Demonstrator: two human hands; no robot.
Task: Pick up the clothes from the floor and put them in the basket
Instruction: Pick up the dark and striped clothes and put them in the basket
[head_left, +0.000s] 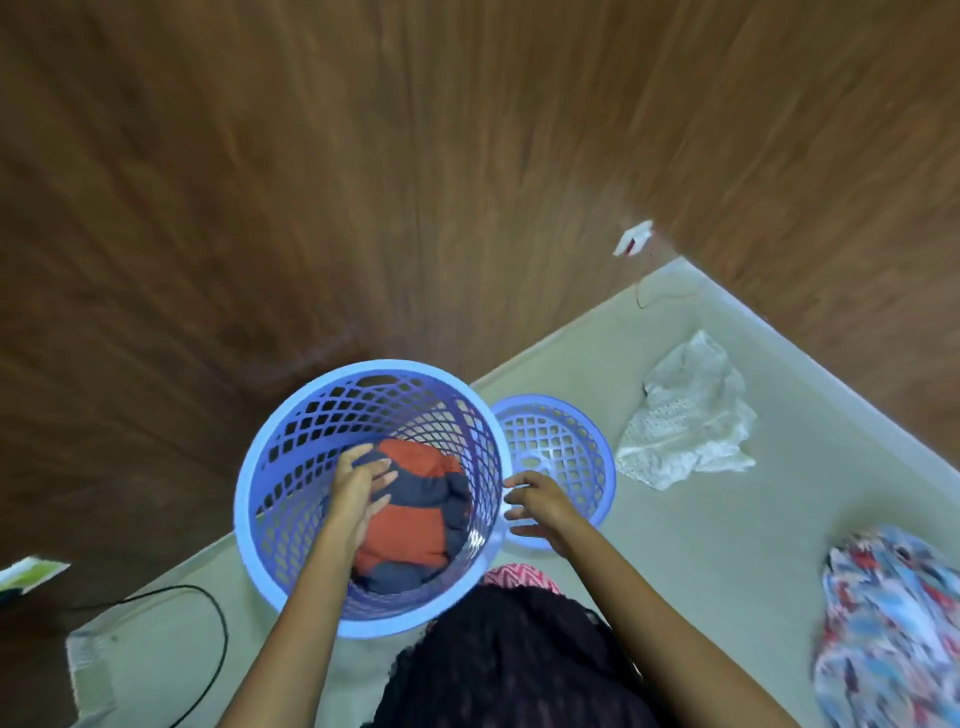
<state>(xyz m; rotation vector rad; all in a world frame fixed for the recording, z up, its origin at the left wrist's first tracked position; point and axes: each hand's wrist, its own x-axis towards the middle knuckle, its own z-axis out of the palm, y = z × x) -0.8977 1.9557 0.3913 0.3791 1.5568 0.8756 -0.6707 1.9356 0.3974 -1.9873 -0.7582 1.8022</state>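
Orange-and-grey garment (415, 519) lies in blue plastic lattice basket (384, 367); I see left hand (358, 493), right hand (537, 506) slack, empty. Next reach: white dotted cloth (685, 415).

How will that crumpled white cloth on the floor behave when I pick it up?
Probably floppy: the white cloth lies in soft, crumpled folds. Likely light, as the fabric looks thin. It should dangle from a pinch rather than hold its shape.

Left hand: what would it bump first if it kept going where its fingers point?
Probably the orange and grey garment in the blue basket, just past the left hand. Depth is unclear, so they may be touching now.
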